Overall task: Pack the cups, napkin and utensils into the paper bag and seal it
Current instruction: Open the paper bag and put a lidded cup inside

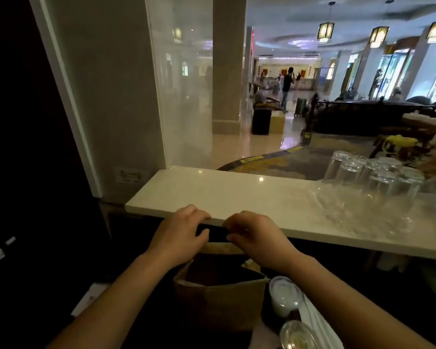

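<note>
A brown paper bag [227, 303] stands open on the dark lower surface in front of me, its inside dark. My left hand [179, 235] and my right hand [257, 238] both pinch the bag's far top edge, just under the front of the white counter. Right of the bag stands a lidded cup [285, 295] with a pale drink. A second lidded cup [297, 336] sits nearer to me. A white napkin [317, 321] lies beside them under my right forearm. No utensils show.
The white stone counter [237, 195] runs across the view above the bag. Several upturned clear glasses [370, 180] stand on its right part. A pillar and dark wall close off the left. Beyond lies a lobby with distant people.
</note>
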